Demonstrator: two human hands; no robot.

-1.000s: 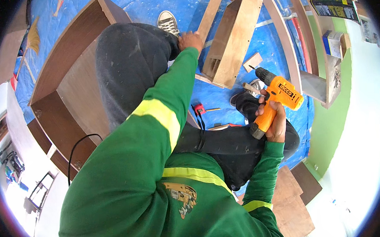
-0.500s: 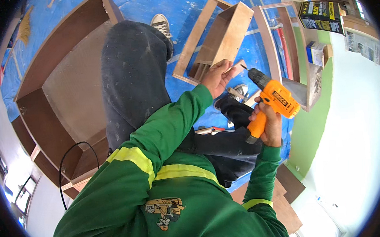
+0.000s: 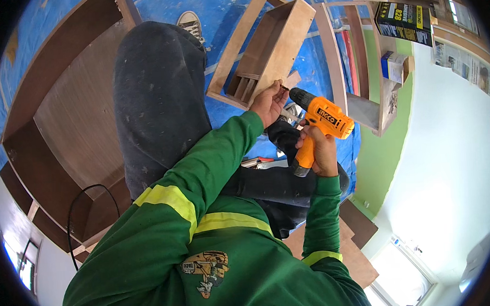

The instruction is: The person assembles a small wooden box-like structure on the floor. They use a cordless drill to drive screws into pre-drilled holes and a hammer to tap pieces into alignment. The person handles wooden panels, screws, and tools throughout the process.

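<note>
My right hand is wrapped round the grip of an orange and black cordless drill, its chuck pointing left. My left hand is closed in a pinch at the tip of the drill's bit; something small and dark between the fingertips is too small to name. Just beyond the left hand stands a narrow wooden drawer box with small slots at its near end. It sits tilted against a flat wooden frame. A small wood piece shows behind the fingertips.
A large brown wooden cabinet carcass lies at my left, a black cable beside it. At the right stands an open wooden frame bearing a black box and a blue-white box. Blue sheeting covers the floor.
The drill has moved left, and its bit now meets my left fingertips. My left hand has gone from loosely spread to pinched. The whole view has shifted slightly.
</note>
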